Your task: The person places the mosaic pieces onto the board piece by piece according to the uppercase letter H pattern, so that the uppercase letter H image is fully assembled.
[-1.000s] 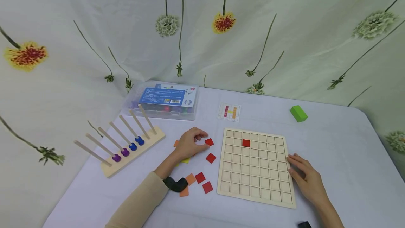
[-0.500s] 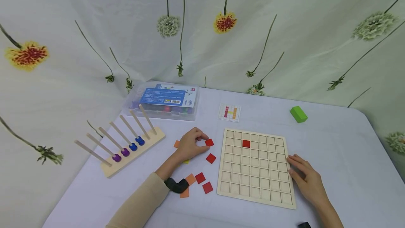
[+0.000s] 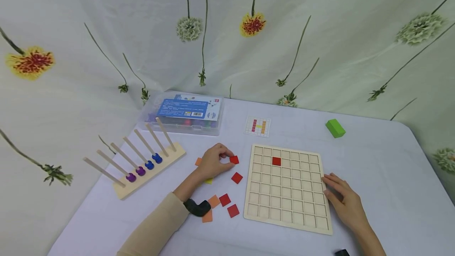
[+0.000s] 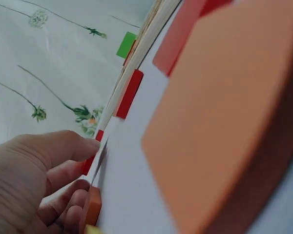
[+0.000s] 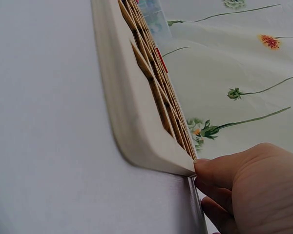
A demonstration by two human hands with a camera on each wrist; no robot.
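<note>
My left hand pinches a red square tile between thumb and forefinger, left of the wooden grid board. In the left wrist view that tile stands on edge between the fingertips. One red tile sits in a cell near the board's top. Loose red tiles and orange tiles lie between the left arm and the board, with a yellow tile partly hidden under the left hand. My right hand rests its fingertips and thumb against the board's right edge.
Behind the board lies a pattern card. A green block is at the back right. To the left stand a peg rack with purple and blue beads and a clear plastic box.
The left thumb and forefinger have closed on the red tile, which has shifted very slightly left. My right hand and the board stay where they were.
</note>
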